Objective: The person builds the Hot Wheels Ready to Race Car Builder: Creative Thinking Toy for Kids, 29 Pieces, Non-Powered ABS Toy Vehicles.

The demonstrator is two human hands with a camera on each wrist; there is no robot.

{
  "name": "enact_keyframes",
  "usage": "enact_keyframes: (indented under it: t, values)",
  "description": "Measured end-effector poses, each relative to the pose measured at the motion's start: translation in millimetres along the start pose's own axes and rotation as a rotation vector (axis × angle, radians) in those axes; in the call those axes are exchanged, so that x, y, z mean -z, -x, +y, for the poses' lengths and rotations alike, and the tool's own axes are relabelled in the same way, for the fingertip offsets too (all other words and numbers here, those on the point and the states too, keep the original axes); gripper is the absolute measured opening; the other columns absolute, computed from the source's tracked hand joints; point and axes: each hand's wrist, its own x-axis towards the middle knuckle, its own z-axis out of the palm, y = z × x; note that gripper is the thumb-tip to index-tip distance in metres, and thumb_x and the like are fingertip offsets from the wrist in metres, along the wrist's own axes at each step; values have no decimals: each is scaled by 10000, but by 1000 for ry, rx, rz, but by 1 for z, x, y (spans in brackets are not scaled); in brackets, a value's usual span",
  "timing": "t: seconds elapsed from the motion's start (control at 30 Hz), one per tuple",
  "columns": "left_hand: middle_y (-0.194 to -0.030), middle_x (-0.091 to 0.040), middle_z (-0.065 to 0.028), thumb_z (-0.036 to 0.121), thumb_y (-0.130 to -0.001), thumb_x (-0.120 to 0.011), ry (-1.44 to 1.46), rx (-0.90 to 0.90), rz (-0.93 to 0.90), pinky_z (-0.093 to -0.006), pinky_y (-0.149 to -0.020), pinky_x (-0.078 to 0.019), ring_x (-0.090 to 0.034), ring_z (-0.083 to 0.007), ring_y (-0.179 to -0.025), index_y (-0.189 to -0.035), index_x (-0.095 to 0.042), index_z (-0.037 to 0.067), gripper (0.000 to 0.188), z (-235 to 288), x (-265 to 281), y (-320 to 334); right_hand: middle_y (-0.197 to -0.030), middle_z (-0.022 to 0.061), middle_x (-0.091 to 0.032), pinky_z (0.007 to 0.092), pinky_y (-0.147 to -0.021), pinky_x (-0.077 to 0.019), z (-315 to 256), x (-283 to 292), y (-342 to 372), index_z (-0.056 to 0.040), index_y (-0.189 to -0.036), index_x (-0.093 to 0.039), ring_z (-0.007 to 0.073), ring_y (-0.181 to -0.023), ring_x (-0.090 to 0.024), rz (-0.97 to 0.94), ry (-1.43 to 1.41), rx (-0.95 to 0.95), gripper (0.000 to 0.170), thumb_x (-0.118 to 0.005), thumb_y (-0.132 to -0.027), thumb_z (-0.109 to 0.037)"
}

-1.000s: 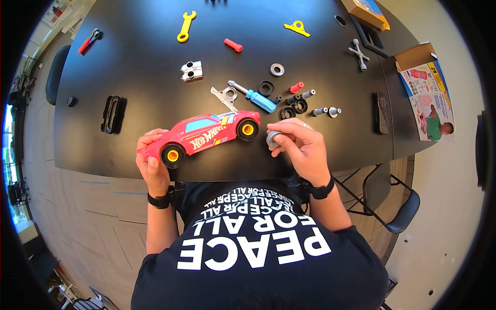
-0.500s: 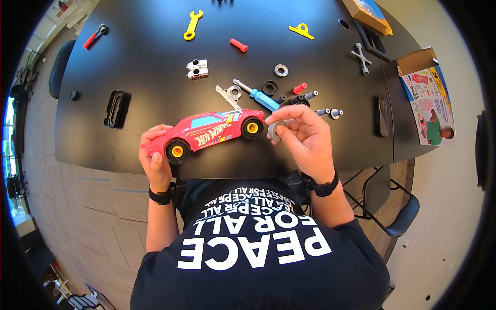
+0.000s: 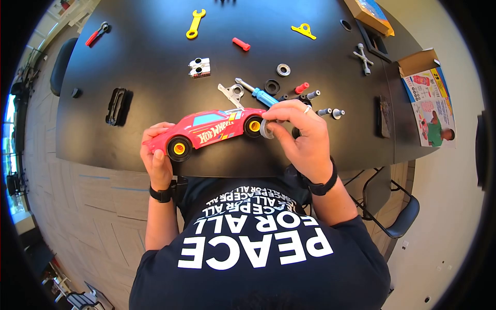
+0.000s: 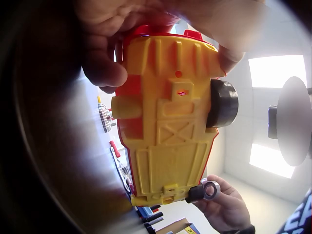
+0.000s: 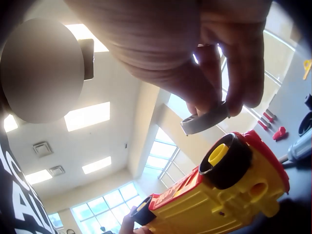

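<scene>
My left hand [image 3: 157, 160] grips the rear end of a red toy car [image 3: 214, 135], held tilted over the table's near edge. Black tyres with yellow hubs sit on the side facing me. The left wrist view shows the car's yellow underside [image 4: 170, 124] and a bare yellow axle end [image 4: 127, 107] on the opposite side. Between thumb and fingers, my right hand [image 3: 309, 135] pinches a grey wheel rim ring [image 3: 265, 130]. In the right wrist view this ring is held just off the front tyre [image 5: 229, 163], facing its yellow hub [image 5: 218, 155].
Beyond the car lie a blue screwdriver [image 3: 264, 97], a grey bracket [image 3: 232, 94], a second grey ring [image 3: 283, 70] and a black tyre [image 3: 272, 87]. Further off are a yellow wrench [image 3: 196, 24] and a silver engine block [image 3: 199, 67]. An open box [image 3: 424, 93] stands at the right.
My right hand has brought the grey ring left and up to the front wheel, turning it to face the hub. The left hand keeps its grip on the car, which has shifted slightly.
</scene>
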Motion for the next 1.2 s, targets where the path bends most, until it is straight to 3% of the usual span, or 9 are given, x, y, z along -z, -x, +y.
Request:
enact_keyframes:
  t: [0.3,1.2]
  values:
    - [-1326,-673,-214,663,-940,-772,-22,3,-5,-424,-1119,-512,-675,-288,-1238,-1241,-643,-12,751,-1,1,-1,-1040,93,-784,410,-925,-599,6,-10,-6,-30,-1015,-774,305,-969,-753,-34,138,147,154,-809,-892,55]
    - [-1338,-656,-223,687,-935,-766,-34,10,3,-429,-1124,-509,-668,-291,-1246,-1246,-635,-19,783,1,-1,0,-1046,74,-755,418,-935,-586,9,-16,-9,-25,-992,-784,288,-1003,-713,-39,176,193,193,-817,-838,86]
